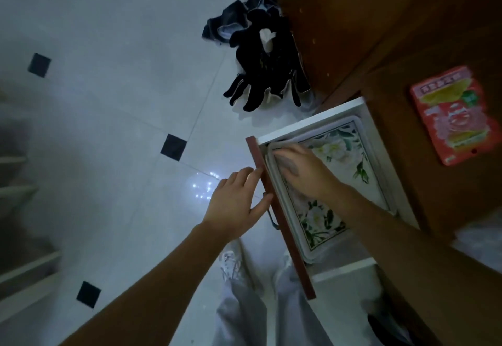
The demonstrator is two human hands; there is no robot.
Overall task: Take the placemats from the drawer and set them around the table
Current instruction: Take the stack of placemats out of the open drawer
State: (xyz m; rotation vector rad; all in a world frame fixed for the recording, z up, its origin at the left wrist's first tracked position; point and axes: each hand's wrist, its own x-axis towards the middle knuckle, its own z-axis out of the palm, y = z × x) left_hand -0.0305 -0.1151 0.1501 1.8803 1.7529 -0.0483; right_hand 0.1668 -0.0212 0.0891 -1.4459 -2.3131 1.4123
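A wooden drawer (282,220) with white sides stands pulled out from a brown cabinet. Inside lies a stack of placemats (342,155), white-rimmed with a flower print. My right hand (298,169) is inside the drawer, its fingers spread at the near left edge of the top placemat; motion blur hides whether they grip it. My left hand (239,199) rests outside against the drawer's brown front panel, fingers straight, thumb touching the panel near its metal handle (271,218).
A red snack packet (453,115) lies on the brown cabinet top (407,33). Dark clothes (260,55) are heaped on the white tiled floor (122,101) by the cabinet. My legs and a white shoe (231,261) are below the drawer. Pale steps (21,237) run along the left.
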